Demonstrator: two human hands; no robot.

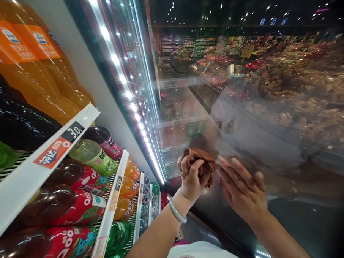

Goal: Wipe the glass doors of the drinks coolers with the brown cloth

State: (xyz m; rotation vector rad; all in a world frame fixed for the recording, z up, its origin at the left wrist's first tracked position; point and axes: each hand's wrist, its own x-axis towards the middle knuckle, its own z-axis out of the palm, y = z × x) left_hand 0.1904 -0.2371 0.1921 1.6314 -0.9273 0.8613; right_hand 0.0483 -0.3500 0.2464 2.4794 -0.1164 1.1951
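My left hand [191, 175], with a pale green bangle [177, 210] on its wrist, is closed around a crumpled brown cloth [200, 160]. The cloth is pressed against, or held very close to, a dark glass door [293, 221]. Just to the right, my right hand [242, 185] has its fingers stretched out, the tips at the glass near the cloth. Hazy reflections of a white top and an arm show in the pane, along with the store behind.
On the left are cooler shelves with white price rails [45, 169], holding large orange bottles [35, 62], red-labelled Qoo bottles [71, 208] and several smaller drinks. A bright LED strip [123, 79] runs down the cooler's edge beside the door.
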